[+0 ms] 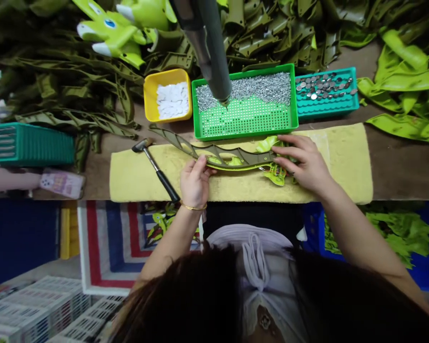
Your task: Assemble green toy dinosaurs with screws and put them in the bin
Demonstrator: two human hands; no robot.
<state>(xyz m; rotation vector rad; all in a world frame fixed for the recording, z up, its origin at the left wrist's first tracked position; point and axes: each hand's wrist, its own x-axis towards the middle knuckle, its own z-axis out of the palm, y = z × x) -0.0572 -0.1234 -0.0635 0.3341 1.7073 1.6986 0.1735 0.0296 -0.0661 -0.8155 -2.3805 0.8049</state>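
We have the olive plastic piece (219, 155) lying across the yellow foam pad (343, 166), long axis sideways, narrow end pointing up-left. Our left hand (195, 183) curls onto its near edge; our right hand (300, 159) spreads half-open over the other end.

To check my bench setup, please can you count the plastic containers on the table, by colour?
Yellow: 1, a tub
Green: 1, a perforated tray
Teal: 2, a tray and a crate
Total: 4
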